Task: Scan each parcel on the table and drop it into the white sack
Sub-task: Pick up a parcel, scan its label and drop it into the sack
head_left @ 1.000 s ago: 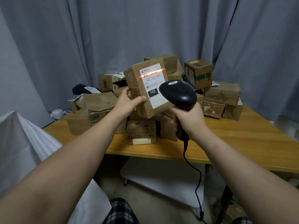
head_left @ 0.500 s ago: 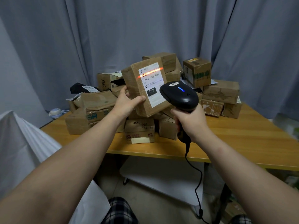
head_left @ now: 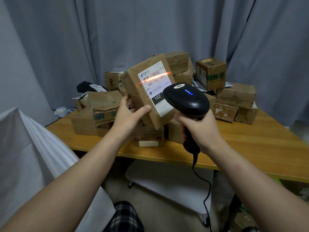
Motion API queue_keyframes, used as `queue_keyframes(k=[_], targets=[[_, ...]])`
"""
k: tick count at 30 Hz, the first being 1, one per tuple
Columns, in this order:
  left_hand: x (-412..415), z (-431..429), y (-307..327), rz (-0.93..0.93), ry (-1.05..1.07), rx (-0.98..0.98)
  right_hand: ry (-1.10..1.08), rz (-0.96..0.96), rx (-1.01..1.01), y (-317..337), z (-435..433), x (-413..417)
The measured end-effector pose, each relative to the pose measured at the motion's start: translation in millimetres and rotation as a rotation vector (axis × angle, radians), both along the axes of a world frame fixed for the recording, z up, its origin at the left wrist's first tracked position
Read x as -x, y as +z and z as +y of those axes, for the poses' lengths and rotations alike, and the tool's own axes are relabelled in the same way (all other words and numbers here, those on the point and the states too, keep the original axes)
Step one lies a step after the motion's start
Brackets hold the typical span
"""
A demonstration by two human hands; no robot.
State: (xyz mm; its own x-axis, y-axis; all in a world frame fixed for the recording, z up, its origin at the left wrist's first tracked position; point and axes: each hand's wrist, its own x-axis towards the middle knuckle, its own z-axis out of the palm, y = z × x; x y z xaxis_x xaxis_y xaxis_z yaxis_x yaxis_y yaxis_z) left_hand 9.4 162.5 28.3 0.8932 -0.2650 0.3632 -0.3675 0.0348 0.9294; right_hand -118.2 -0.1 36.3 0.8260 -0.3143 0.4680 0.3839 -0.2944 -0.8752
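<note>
My left hand point(head_left: 129, 115) grips a brown cardboard parcel point(head_left: 136, 91) by its lower left edge, holding it tilted above the table. Its white shipping label point(head_left: 156, 87) faces me, and an orange scan line runs across the barcode. My right hand point(head_left: 199, 129) is curled round the handle of a black barcode scanner point(head_left: 186, 99), whose blue light is lit and whose head points at the label. The white sack point(head_left: 25, 151) stands at the lower left beside the table.
A pile of several brown parcels point(head_left: 235, 96) covers the back of the wooden table point(head_left: 250, 148). A black bag parcel point(head_left: 87, 86) lies at the back left. The scanner's cable point(head_left: 206, 195) hangs below the table's front edge. Grey curtains hang behind.
The parcel has tilted a little further to the left in my left hand. The scanner's blue light, off one second ago, is on.
</note>
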Motion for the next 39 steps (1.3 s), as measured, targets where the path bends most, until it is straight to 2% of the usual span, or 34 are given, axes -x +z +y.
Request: queue_keyframes(k=[6,9,12,15,18,21,24,26,29,31,34,39], targets=[[15,63,-44,0.062,0.100,0.091,0.191,0.058,0.074,-16,54,-25],[18,103,-69,0.089,0.229,0.115,0.281,0.133,0.078,-36,95,-50],[26,156,-104,0.120,0.444,0.086,0.411,0.262,0.101,-61,141,-76],[38,218,-147,0.162,0.697,-0.005,0.508,0.404,0.151,-90,187,-103],[45,278,-188,0.287,0.941,-0.130,0.560,0.555,0.197,-126,226,-128],[34,319,-219,0.359,1.066,-0.301,0.618,0.676,0.273,-159,255,-145],[8,334,-252,0.432,1.075,-0.594,0.623,0.702,0.454,-184,276,-161],[-10,334,-281,0.547,1.024,-0.841,0.607,0.664,0.605,-200,283,-169],[-33,336,-340,0.661,0.873,-1.151,0.604,0.645,0.738,-221,286,-180],[-45,336,-380,0.692,0.749,-1.275,0.605,0.683,0.795,-233,283,-190],[-64,334,-425,0.781,0.574,-1.289,0.577,0.721,0.879,-250,279,-202],[-78,339,-477,0.981,0.464,-1.092,0.595,0.729,0.986,-270,276,-207]])
